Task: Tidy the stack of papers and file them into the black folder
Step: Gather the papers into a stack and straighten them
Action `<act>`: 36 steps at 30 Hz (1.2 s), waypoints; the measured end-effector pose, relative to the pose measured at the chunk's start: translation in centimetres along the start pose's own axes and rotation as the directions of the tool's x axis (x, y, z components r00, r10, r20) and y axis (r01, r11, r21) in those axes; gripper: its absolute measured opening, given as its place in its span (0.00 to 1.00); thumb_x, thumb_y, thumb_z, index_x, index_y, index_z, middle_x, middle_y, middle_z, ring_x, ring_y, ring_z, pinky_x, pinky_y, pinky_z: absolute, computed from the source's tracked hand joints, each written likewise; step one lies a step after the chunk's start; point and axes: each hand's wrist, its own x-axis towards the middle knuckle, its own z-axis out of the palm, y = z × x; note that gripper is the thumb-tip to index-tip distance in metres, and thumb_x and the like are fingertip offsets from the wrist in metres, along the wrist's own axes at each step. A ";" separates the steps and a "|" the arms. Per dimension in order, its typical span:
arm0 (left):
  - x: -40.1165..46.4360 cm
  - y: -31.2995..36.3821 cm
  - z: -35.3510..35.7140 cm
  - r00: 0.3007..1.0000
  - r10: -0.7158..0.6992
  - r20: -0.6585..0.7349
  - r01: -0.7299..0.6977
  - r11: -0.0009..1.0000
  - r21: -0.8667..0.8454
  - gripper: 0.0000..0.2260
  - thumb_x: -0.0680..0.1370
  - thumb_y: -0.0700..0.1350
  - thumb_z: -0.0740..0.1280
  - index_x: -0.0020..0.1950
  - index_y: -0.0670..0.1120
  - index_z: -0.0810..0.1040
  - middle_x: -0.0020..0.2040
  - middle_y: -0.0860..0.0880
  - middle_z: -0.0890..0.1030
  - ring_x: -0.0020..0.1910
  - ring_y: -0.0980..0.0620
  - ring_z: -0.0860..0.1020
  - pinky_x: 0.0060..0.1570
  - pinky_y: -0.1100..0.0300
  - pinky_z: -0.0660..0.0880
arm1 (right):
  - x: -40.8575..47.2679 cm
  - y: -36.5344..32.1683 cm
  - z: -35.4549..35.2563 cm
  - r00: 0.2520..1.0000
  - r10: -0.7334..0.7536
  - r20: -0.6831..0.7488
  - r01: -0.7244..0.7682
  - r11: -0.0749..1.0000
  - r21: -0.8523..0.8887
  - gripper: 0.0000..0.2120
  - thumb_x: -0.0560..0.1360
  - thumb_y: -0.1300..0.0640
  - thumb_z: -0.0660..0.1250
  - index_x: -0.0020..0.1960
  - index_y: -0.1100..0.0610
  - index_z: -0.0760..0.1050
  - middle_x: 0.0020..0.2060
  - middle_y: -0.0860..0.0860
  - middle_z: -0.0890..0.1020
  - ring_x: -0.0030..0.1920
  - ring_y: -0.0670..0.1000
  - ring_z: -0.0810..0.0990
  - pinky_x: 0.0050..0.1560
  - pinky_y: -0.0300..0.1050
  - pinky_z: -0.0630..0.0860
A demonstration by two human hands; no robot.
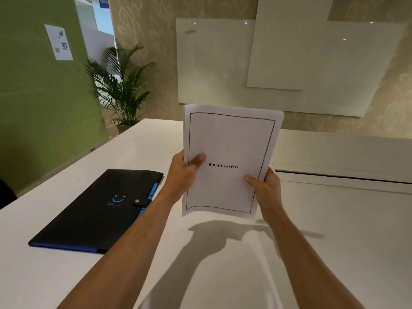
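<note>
I hold a stack of white papers [230, 139] upright above the white table [334, 230]; its top sheet has a black border and the word BIBLIOGRAPHY. My left hand [184, 175] grips the stack's left edge, thumb on the front. My right hand [266, 186] grips the lower right edge, thumb also on the front. The stack's bottom edge hangs just above the tabletop. The black folder [98, 210] lies flat and closed on the table to the left, with a snap strap, blue edges and a blue smile logo.
A slot or seam [343, 176] runs across the table at the right. Glass whiteboards [289, 63] hang on the far wall. A potted palm [122, 90] stands past the table's far left corner, beside a green partition [40, 97].
</note>
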 end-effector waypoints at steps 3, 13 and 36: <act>0.0 0.4 -0.1 1.000 0.001 -0.011 -0.001 1.000 -0.006 0.11 0.77 0.49 0.68 0.58 0.51 0.77 0.51 0.51 0.83 0.48 0.49 0.83 0.43 0.57 0.82 | 0.7 -1.5 0.1 0.996 -0.084 0.017 0.085 0.995 -0.051 0.14 0.67 0.66 0.70 0.48 0.49 0.78 0.42 0.46 0.86 0.44 0.50 0.84 0.44 0.45 0.81; -2.0 -2.4 -1.1 0.998 -0.065 0.014 0.066 0.996 -0.060 0.14 0.73 0.47 0.73 0.57 0.48 0.79 0.51 0.49 0.84 0.49 0.47 0.83 0.44 0.54 0.81 | -1.1 0.5 -0.1 0.996 -0.089 0.032 0.092 0.987 -0.128 0.19 0.64 0.60 0.68 0.52 0.45 0.70 0.51 0.51 0.81 0.50 0.50 0.82 0.44 0.42 0.79; -2.9 -4.2 -0.8 0.995 -0.083 -0.048 0.082 0.996 -0.015 0.12 0.69 0.45 0.68 0.50 0.57 0.79 0.46 0.55 0.84 0.46 0.50 0.83 0.38 0.60 0.80 | -1.2 1.8 0.9 0.996 -0.093 -0.016 0.091 0.992 -0.093 0.17 0.64 0.60 0.65 0.51 0.46 0.72 0.46 0.48 0.82 0.40 0.39 0.82 0.35 0.32 0.77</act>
